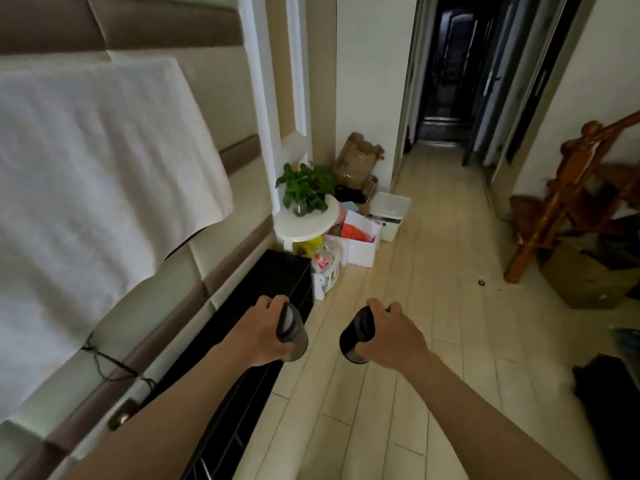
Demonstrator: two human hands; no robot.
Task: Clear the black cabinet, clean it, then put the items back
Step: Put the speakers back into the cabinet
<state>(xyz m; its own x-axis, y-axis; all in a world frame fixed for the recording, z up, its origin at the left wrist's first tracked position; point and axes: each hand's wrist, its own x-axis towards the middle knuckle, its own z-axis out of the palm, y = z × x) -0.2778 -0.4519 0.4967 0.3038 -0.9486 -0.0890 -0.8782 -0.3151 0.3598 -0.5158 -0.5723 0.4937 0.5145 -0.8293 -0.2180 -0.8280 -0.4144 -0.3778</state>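
The left hand curls round the left cylinder, a dark, smooth, can-shaped thing held tilted over the front edge of the black cabinet; the right hand wraps its fingers round the right cylinder, a similar one, out above the pale plank floor, beyond the cabinet's front edge; the cabinet runs low along the padded wall; past its far end a plant sits on a white round stand; a white cloth hangs above it.
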